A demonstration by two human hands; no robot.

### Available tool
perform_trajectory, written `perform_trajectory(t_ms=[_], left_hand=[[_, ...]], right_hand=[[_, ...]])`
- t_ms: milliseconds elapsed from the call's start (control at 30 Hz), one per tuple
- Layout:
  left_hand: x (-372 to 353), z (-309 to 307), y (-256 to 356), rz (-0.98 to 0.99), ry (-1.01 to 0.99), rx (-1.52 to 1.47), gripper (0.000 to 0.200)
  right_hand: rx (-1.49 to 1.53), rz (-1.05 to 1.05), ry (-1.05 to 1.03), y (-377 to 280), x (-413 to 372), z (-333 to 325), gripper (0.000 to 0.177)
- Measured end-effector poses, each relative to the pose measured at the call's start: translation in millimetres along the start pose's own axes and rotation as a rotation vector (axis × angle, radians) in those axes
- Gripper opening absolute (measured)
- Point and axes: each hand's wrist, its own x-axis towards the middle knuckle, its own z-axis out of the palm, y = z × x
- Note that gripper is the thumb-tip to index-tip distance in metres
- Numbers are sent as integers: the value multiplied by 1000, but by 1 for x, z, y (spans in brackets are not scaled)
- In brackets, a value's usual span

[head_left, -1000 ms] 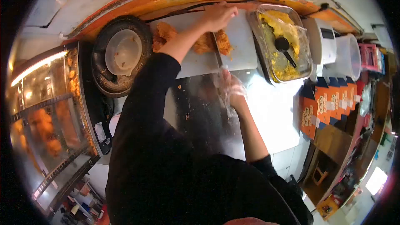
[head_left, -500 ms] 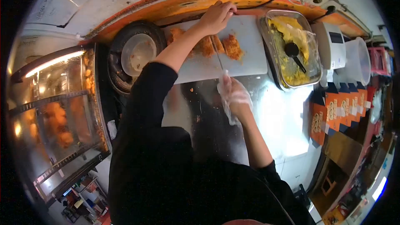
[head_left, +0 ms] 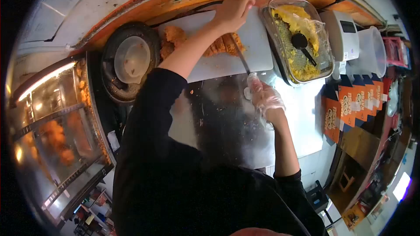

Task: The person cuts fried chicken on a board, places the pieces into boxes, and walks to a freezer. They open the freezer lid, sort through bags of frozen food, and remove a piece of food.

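at 10 o'clock, a pale bowl (head_left: pixel 131 61); at 12, breaded pieces (head_left: pixel 221 46) on the white board (head_left: pixel 258 50), left hand (head_left: pixel 234 13) curled beyond them, its grip i can't tell; near 3, the gloved right hand (head_left: pixel 266 96) clasps the knife (head_left: pixel 242 57); the tray (head_left: pixel 308 80) sits at 2.

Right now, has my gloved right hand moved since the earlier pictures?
Yes. Judged against the cutting board, your right hand has shifted rightward in the picture, toward the board's lower right corner.
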Motion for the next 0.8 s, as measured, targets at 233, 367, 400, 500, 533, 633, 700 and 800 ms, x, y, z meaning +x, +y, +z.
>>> perform_trajectory(t_ms=[233,367,400,500,533,633,700,800], left_hand=[[2,8,-6,113,179,-130,8],[0,25,-9,56,72,-46,10],[-12,39,-25,80,86,39,12],[3,32,-33,-42,-39,-19,13],[11,32,-34,100,122,-94,17],[28,-9,0,100,284,-433,18],[12,-72,41,-37,271,-501,36],[-47,-125,88,-27,659,-770,17]], right_hand=[[677,24,-135,47,37,1,50],[-364,33,-63,19,30,-20,61],[-368,28,-61,22,36,-19,61],[-391,-150,49,33,36,-11,66],[-330,-111,13,32,28,-16,63],[-230,-75,-50,21,25,-36,56],[-371,0,214,29,8,-43,48],[-545,136,238,35,-2,-39,44]])
